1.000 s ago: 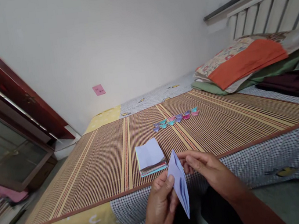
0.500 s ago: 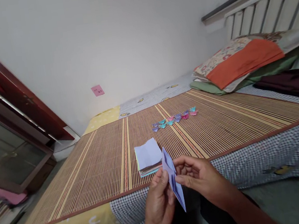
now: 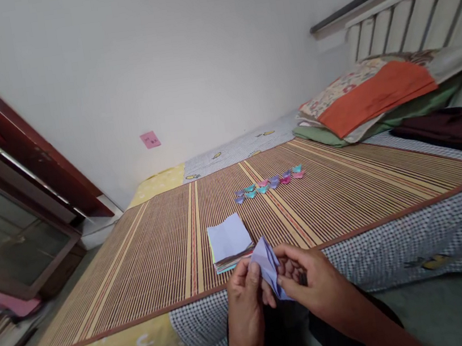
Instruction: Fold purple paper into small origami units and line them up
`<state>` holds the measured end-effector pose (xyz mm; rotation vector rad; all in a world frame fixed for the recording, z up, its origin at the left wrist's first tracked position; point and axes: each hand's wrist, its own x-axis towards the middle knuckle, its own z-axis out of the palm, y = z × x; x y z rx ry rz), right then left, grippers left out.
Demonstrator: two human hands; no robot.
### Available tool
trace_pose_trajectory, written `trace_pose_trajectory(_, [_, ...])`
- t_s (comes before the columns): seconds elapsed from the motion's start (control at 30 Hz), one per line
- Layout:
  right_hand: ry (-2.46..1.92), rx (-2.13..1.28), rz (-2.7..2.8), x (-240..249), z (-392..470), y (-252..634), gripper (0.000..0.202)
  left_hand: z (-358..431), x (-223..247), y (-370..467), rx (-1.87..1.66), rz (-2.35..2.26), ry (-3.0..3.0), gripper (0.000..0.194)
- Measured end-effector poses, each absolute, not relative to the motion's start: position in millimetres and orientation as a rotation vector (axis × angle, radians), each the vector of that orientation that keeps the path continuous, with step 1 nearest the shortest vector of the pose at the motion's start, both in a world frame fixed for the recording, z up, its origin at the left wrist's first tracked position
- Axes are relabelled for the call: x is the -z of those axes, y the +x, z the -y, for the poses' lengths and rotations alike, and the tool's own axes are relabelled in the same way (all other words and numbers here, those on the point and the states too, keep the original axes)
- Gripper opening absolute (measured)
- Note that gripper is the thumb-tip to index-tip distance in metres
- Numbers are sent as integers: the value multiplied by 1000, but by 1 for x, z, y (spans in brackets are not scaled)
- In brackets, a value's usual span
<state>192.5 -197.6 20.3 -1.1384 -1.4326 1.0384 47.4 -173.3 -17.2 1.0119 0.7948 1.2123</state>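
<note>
A folded sheet of lilac paper (image 3: 266,262) is held between both hands, just over the near edge of the bed. My left hand (image 3: 247,296) pinches its left side, thumb on the face toward me. On the other side, the thumb and fingers of my right hand (image 3: 312,276) are closed on its right edge. Several layers of the paper stand apart at the top right. Behind my left hand lies a stack of coloured paper (image 3: 228,239), its top sheet pale lilac. Farther back sit small folded paper pieces (image 3: 274,182) in two rows, in purple, teal and pink.
A striped bamboo mat (image 3: 157,258) covers most of the bed. Pillows (image 3: 379,95) and a dark folded cloth (image 3: 448,128) lie at the right, below a radiator (image 3: 415,15). A pink note (image 3: 150,139) is on the wall. At the left stands a glass-fronted cabinet (image 3: 10,227).
The lilac paper has gone from a long narrow shape to a shorter, pointed one with its layers spread. Both hands stay on it and have shifted slightly.
</note>
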Motion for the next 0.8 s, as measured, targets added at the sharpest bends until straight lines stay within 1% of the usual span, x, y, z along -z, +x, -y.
trace_pose_trajectory(0.2, [-1189,-911,1528,-17,198,192,30,174,14,46,-1209,-814,1069,37])
trace_pose_trajectory(0.37, [-1087,-815,1531,-15,198,190,17,174,13,43,-1098,-804,1169,37])
trace_pose_trajectory(0.47, [-1102,-589,1527,-10,195,188,22,176,6,42,-1099,-833,1192,39])
trace_pose_trajectory(0.5, [-1119,-479,1524,-7,193,188,21,178,3,43,-1125,-846,1182,45])
trace_pose_trajectory(0.6, [-1129,-195,1500,3,188,185,18,183,-4,49,-1199,-868,1159,85])
trace_pose_trajectory(0.63, [-1116,-132,1496,6,186,184,18,185,-5,52,-1207,-898,1156,93])
trace_pose_trajectory(0.67, [-1107,-86,1495,8,184,182,19,187,-5,55,-1218,-959,1147,93])
trace_pose_trajectory(0.7, [-1098,-53,1498,10,183,181,19,188,-4,58,-1242,-1022,1137,89])
trace_pose_trajectory(0.8, [-1060,-10,1514,14,182,178,18,188,0,62,-1341,-1124,1090,63])
